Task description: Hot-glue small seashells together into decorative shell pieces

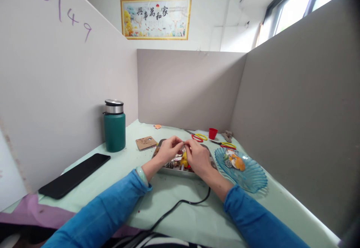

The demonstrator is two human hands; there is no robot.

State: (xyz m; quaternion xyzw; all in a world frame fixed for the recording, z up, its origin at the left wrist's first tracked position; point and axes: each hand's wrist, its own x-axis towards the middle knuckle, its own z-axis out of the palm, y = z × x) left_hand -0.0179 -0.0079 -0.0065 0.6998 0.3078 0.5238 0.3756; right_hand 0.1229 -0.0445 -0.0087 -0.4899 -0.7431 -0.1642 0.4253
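Both hands meet above a shallow metal tray (180,172) of small mixed pieces, among them a yellow one (184,159). My left hand (169,150) comes in from the left, its thumb and fingertips pinched together. Close against it, my right hand (197,156) is pinched too, the fingertips of both hands nearly touching. Something tiny and dark may be between the fingertips, too small to make out. The hands cover much of the tray's middle and right part.
A green bottle (114,132), a black slab (75,175) and a brown card (146,143) lie left. At right are a blue glass plate (253,177) with shells, a red cup (213,133) and scissors (223,144). A black cable (180,202) crosses in front. Partitions surround the table.
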